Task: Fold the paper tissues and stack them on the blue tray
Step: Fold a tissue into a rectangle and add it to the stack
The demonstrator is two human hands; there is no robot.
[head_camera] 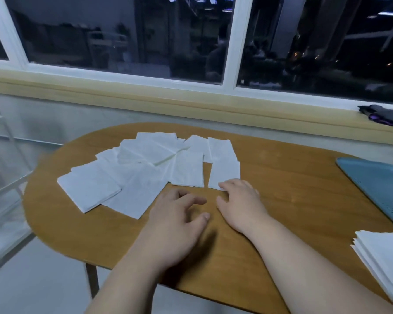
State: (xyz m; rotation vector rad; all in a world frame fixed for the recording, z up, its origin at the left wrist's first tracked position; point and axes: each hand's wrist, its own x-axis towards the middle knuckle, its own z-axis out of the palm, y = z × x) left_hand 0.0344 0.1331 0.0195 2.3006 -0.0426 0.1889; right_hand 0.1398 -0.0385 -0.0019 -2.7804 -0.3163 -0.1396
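Approx. 10 overlapping loose tissues (134, 175), 1 tissue stack (383, 257), 1 blue tray (377, 177), 1 table (293, 189), 2 hands (177, 214) (241, 200).

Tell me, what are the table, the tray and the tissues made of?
Table: looks like wood or wood veneer, smooth, with brown grain streaks. Tray: probably plastic, matte blue, with a moulded rim and a dotted floor. Tissues: thin soft paper, white, with fold creases.

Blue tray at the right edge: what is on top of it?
Nothing shows on the visible part of the blue tray; its right side runs out of frame and cannot be checked. A stack of tissues lies on the table near it.
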